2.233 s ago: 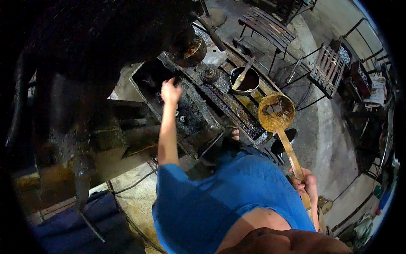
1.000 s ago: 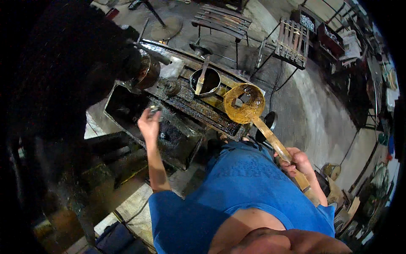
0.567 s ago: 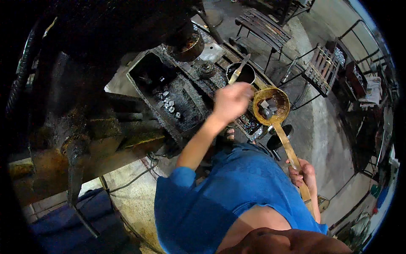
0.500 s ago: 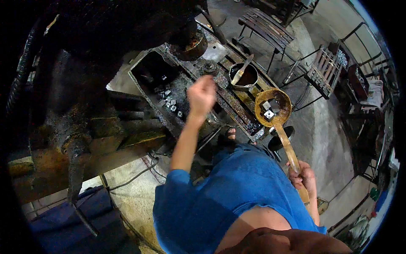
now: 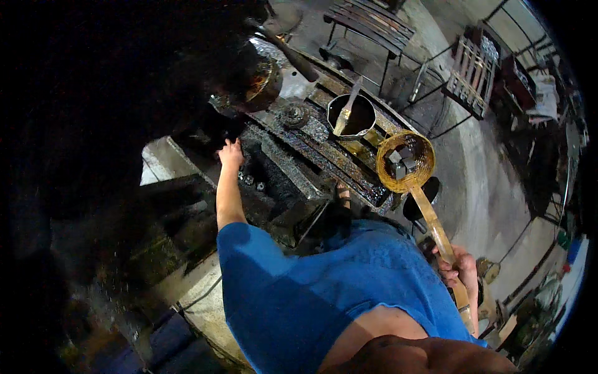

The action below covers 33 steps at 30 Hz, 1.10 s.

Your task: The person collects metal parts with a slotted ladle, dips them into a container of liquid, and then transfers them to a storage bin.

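Observation:
My right hand point(image 5: 458, 265) is wrapped round the flat wooden handle of a long-handled round basket scoop point(image 5: 387, 178). Its yellowish woven bowl, off to my right, contains several grey square metal blocks point(image 5: 402, 163). On the other side my left arm is stretched out, and my left hand point(image 5: 230, 153) is over a dark metal trough point(image 5: 280, 165) under the machine. Its fingers look apart, with nothing visible in them. Several small metal pieces point(image 5: 250, 181) lie in the trough just below that hand; deep shadow hides the rest.
A dark pot point(image 5: 363, 133) with a flat brush point(image 5: 343, 118) in it stands on the grimy slatted machine bed point(image 5: 324, 146). Behind it is a rusty round container point(image 5: 265, 87). A slatted bench point(image 5: 374, 25) and a slatted rack point(image 5: 471, 78) stand farther back.
My left hand has moved left, from above the machine bed to over the trough, and its fingers have spread. The view has shifted; my right hand still grips the scoop.

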Available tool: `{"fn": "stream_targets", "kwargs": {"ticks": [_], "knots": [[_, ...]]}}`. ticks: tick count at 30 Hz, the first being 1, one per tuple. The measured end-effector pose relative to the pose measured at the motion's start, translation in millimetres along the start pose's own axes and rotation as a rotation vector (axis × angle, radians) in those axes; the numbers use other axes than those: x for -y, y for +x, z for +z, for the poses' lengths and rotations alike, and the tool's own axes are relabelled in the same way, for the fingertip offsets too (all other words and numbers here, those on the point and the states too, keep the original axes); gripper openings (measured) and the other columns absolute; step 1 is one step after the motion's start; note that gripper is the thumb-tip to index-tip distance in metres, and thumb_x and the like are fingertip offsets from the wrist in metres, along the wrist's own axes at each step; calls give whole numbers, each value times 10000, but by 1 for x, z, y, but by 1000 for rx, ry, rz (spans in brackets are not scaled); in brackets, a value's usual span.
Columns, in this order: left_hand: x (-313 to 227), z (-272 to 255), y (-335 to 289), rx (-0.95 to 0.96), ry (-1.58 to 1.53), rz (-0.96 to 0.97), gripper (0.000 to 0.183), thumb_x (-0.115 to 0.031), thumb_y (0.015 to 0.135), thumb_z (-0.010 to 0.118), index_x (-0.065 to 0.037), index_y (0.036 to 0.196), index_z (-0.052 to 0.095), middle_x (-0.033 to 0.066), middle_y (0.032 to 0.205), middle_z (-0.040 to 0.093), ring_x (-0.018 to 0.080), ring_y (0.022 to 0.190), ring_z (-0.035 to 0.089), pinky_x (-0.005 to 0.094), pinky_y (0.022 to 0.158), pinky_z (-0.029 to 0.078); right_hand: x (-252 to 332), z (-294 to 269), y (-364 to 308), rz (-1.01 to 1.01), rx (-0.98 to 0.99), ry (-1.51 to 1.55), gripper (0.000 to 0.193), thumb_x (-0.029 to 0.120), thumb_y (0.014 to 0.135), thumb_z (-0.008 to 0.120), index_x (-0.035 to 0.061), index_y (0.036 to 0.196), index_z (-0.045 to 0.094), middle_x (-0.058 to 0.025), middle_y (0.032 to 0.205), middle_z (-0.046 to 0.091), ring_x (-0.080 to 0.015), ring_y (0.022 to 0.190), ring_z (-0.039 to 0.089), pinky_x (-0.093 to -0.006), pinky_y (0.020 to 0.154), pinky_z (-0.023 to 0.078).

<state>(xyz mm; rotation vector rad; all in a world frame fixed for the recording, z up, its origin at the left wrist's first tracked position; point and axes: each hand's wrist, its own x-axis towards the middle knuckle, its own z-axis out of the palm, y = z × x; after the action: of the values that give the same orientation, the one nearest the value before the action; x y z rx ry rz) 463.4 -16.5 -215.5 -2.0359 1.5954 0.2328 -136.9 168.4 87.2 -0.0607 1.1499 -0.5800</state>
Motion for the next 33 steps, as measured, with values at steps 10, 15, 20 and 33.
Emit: {"fn": "stream_targets", "kwargs": {"ticks": [10, 15, 20, 33], "knots": [[-5, -20, 17, 79, 289, 161, 695, -322, 634, 642, -154, 1265, 403, 87, 1291, 439, 279, 1235, 350, 611, 1004, 132, 3, 21, -3, -38, -63, -58, 395, 152, 623, 452, -36, 964, 514, -27, 575, 391, -46, 356, 289, -187, 281, 223], [-12, -29, 8, 67, 346, 193, 592, -371, 627, 681, -134, 1141, 506, 77, 1151, 539, 259, 1139, 446, 552, 1002, 189, -10, 10, -1, -51, 0, 36, 427, 86, 591, 416, -38, 988, 513, -37, 588, 396, -47, 366, 300, -194, 287, 237], [-15, -43, -3, -2, 316, 131, 501, -420, 601, 718, -145, 997, 582, 51, 1031, 604, 231, 1023, 533, 500, 965, 269, -12, 2, 1, -60, 69, 95, 438, 84, 591, 424, -42, 1001, 510, -41, 601, 403, -50, 367, 304, -199, 290, 258], [-122, -190, -228, -712, -1144, 161, 429, -315, 503, 781, -66, 816, 626, 108, 742, 632, 266, 678, 611, 365, 665, 485, -1, -22, 2, -57, 175, -17, 412, 113, 629, 416, -35, 1003, 505, -20, 619, 386, -46, 395, 308, -202, 295, 255]]}}
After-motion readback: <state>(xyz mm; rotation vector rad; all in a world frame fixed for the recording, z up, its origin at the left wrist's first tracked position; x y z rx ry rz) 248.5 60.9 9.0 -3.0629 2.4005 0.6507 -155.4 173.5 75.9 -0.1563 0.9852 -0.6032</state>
